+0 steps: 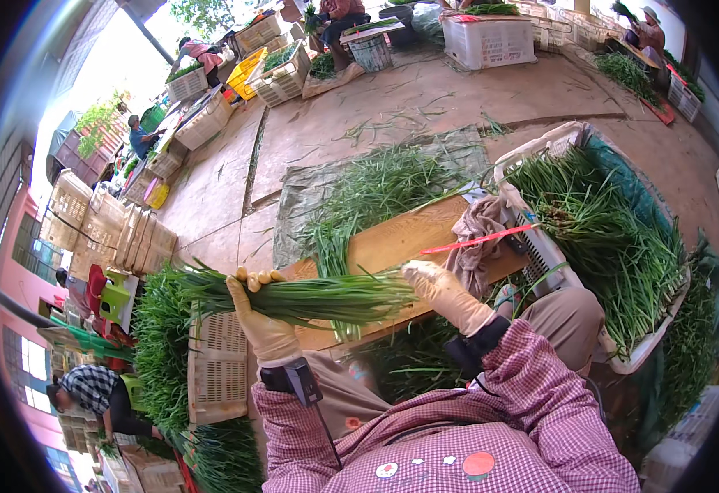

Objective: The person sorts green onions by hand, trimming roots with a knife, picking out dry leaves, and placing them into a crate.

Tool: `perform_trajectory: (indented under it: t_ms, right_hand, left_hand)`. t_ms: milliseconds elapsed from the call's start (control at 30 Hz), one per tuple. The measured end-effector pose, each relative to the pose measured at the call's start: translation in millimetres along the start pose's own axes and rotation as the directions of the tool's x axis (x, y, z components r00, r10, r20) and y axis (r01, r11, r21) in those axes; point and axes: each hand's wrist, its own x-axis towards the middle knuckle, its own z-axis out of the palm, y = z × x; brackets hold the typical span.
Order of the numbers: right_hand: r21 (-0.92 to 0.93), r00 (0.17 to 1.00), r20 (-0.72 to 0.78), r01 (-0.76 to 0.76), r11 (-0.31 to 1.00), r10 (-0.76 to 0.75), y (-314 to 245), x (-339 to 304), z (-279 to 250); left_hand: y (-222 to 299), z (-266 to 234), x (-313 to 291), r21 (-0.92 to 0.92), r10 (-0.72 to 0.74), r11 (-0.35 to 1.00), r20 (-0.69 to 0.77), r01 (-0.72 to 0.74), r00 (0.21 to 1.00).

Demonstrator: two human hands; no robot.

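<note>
A thick bundle of green chives (335, 297) lies crosswise in front of me, leafy tips to the left and paler stem ends to the right. Wrapped round its left part is my gloved left hand (261, 319). My gloved right hand (448, 296) closes at the stem ends, its fingertips partly hidden from view. Below the bundle is a wooden board (413, 237), with some loose chives (331, 251) across its left part. A crumpled greyish-pink cloth (476, 226) rests at the board's right end, crossed by a thin red strip (470, 244).
At right, a white plastic crate (532, 222) holds a heap of chives (602, 238). Another crate (216, 370) stands left, beside piled greens (166, 353). Loose chives (380, 189) cover a ground sheet (294, 197) beyond the board. Several people work among crates farther off.
</note>
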Motion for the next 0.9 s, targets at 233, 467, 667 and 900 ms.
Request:
perform_trajectory:
  t_ms: [233, 467, 667, 900]
  right_hand:
    - [0.245, 0.996, 0.083, -0.001, 0.97, -0.02, -10.4, -4.2, 38.7]
    - [-0.208, 0.992, -0.035, 0.11, 0.972, -0.12, 27.5, -17.8, 34.4]
    - [-0.693, 0.901, 0.3, -0.02, 0.721, 0.314, 44.9, -41.4, -7.0]
    - [-0.17, 0.964, 0.001, 0.264, 0.95, -0.268, -35.9, 0.0, 19.0]
  left_hand:
    - [-3.3, -3.7, -3.8, 0.009, -0.134, 0.991, 0.044, 0.133, 0.99]
    - [6.4, -15.0, 2.6, -0.042, -0.173, 0.984, 0.047, 0.175, 0.984]
    - [26.2, -19.8, 9.0, -0.072, -0.114, 0.99, 0.091, 0.121, 0.989]
    - [3.1, -18.5, 5.7, -0.046, -0.169, 0.984, 0.058, 0.172, 0.984]
